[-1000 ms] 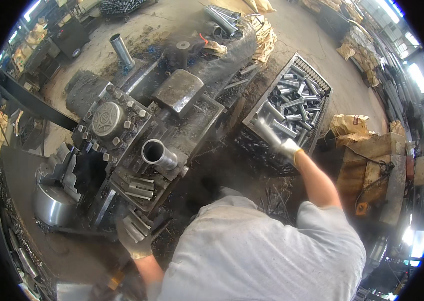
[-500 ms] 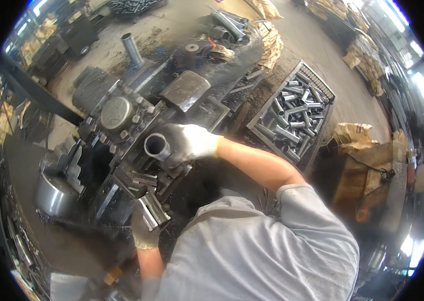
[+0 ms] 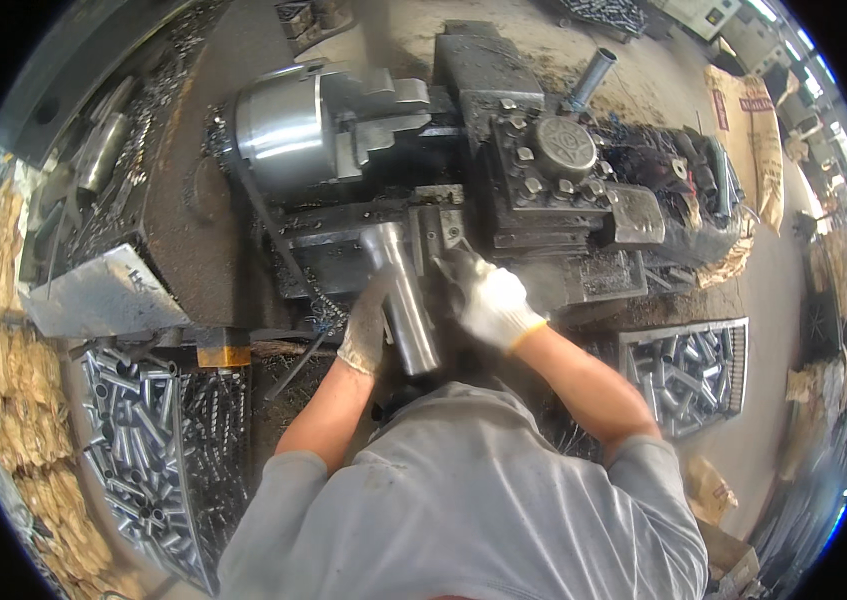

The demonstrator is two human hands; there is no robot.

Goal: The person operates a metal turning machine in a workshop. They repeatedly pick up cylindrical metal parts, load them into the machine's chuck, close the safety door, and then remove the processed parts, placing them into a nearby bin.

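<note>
I find no wording legible in my feed. I record red printed panels [image 3: 756, 98] on the tall tan paper sack [image 3: 765, 165], their lettering too small to read; a raised star-like emblem [image 3: 564, 146] on the round grey metal cap [image 3: 567, 150] atop the bolted dark metal block [image 3: 541, 218]; and undecipherable dark strokes [image 3: 137, 278] on the flat grey metal sheet [image 3: 103, 300].

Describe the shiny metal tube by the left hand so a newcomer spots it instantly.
Find the big silver chuck, upper left. Below and right of it, the gloved left hand holds a long, smooth metal tube, slanting down to the right. Unlike the tubes heaped in the crates, it is on its own, in the hand.
</note>
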